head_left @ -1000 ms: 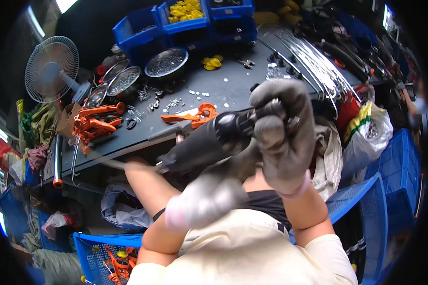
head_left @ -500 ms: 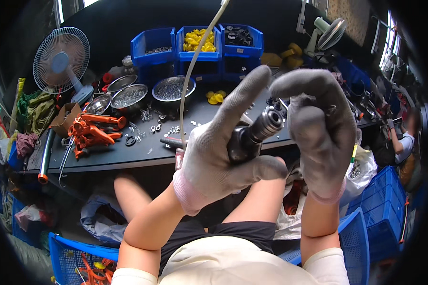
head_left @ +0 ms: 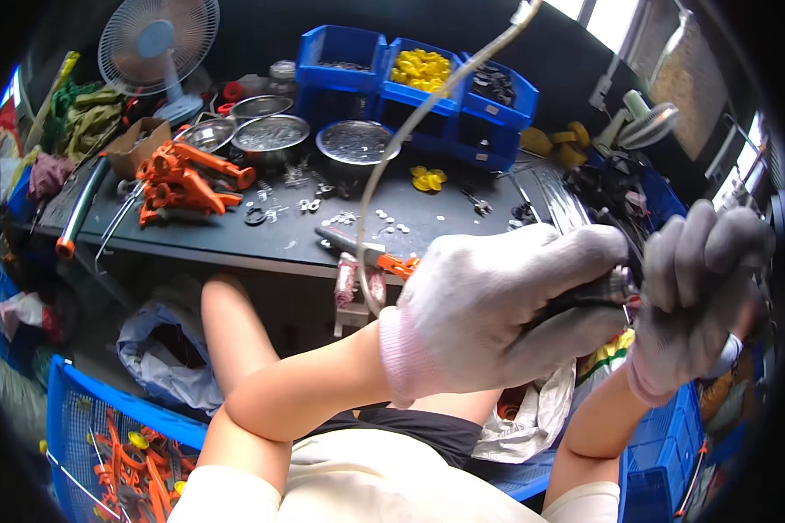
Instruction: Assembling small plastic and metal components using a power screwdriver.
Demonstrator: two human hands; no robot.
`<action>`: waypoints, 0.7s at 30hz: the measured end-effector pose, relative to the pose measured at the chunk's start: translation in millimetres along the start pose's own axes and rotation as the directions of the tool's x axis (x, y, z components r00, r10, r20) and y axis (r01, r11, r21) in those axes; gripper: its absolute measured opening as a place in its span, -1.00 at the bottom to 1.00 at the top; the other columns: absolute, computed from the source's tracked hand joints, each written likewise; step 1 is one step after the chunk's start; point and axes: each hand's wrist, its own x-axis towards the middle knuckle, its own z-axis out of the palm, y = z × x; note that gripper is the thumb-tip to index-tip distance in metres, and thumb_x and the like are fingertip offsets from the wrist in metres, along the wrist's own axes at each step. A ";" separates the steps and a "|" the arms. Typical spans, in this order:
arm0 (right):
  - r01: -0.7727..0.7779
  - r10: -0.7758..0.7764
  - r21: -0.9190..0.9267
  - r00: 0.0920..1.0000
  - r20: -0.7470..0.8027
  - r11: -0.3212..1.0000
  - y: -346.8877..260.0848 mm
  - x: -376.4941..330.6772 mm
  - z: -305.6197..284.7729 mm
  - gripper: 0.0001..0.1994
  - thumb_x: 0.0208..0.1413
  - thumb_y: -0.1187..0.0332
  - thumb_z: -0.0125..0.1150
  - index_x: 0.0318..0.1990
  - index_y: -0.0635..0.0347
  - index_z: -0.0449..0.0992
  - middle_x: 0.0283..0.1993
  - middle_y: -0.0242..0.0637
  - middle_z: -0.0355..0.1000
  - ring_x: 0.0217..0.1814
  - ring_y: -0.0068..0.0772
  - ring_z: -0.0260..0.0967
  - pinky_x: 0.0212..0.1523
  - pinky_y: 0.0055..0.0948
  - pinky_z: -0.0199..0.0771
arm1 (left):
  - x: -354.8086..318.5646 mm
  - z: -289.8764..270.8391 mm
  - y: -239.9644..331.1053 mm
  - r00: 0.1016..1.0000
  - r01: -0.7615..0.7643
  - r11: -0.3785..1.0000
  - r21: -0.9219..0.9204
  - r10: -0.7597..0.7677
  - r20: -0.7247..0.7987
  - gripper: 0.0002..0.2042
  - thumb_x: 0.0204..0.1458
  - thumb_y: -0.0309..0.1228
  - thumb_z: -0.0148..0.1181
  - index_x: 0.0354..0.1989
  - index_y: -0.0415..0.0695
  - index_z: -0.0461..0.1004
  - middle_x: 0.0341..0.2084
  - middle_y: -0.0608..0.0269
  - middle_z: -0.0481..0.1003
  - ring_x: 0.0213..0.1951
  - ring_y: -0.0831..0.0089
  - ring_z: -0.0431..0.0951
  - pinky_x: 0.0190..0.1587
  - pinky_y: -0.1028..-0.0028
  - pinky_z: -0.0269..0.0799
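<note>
My gloved left hand (head_left: 510, 305) is closed round a black cylindrical piece with a ringed metal nose (head_left: 615, 286), held above my lap to the right. Most of that piece is hidden by the fingers and palm. Close beside its nose, my gloved right hand (head_left: 693, 288) is raised with curled fingers; whatever lies inside them, if anything, cannot be made out. A dark bar with an orange end (head_left: 392, 263) sticks out at the bench's front edge, by my left wrist. A pale hose (head_left: 384, 166) hangs down in front of the bench.
Blue bins (head_left: 340, 74) hold yellow and black parts at the bench's back. Steel bowls (head_left: 358, 144) of small hardware stand before them. Orange clamp parts (head_left: 183, 183) are piled at left, near a fan (head_left: 157, 44). Blue crates (head_left: 131, 397) flank my legs.
Both hands have moved right and lower, the view turning with them. My left hand has rotated, its back now showing and the black piece's nose pointing right. My right hand's fingers now curl upward.
</note>
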 end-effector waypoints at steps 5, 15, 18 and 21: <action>0.128 -0.094 0.165 0.975 -0.201 0.978 17.2 9.7 2.0 -0.86 0.22 0.31 0.01 -0.28 0.19 0.34 -0.32 -0.18 0.23 -0.20 -0.33 0.19 0.00 -0.29 0.25 | -5.9 -16.4 -2.6 1.000 -0.007 0.996 0.090 0.006 0.015 -0.75 -0.18 -0.48 0.24 -0.28 -0.28 0.46 -0.43 0.17 0.50 -0.47 0.49 0.48 -0.34 0.56 0.41; -0.050 0.041 -0.074 0.992 -0.121 0.996 24.6 -0.7 22.5 -0.74 0.14 0.23 0.15 -0.27 0.29 0.36 -0.34 -0.23 0.30 -0.36 -0.51 0.30 -0.42 -0.64 0.41 | -2.8 -12.0 -0.7 0.998 0.058 0.994 0.098 -0.059 0.006 -0.81 -0.08 -0.42 0.20 -0.31 -0.26 0.46 -0.57 0.36 0.39 -0.59 0.66 0.28 -0.52 0.67 0.23; 0.151 -0.197 -0.619 0.980 -0.007 0.770 28.0 6.4 18.6 -0.59 0.10 0.04 0.17 -0.34 0.31 0.50 -0.31 -0.28 0.30 -0.36 -0.59 0.24 -0.35 -0.64 0.21 | -1.1 -13.6 1.2 0.997 0.062 0.991 0.121 -0.067 0.031 -0.79 -0.08 -0.44 0.24 -0.27 -0.23 0.45 -0.57 0.30 0.40 -0.60 0.59 0.35 -0.53 0.61 0.28; 0.033 -0.102 -0.751 0.994 -0.047 0.659 20.9 3.5 23.2 -0.61 0.10 0.07 0.19 -0.38 0.32 0.54 -0.34 -0.32 0.29 -0.35 -0.60 0.22 -0.34 -0.64 0.20 | -2.1 -17.4 -2.1 0.997 0.048 0.978 0.201 -0.058 0.043 -0.75 -0.10 -0.46 0.28 -0.23 -0.20 0.44 -0.56 0.21 0.42 -0.61 0.47 0.44 -0.53 0.54 0.36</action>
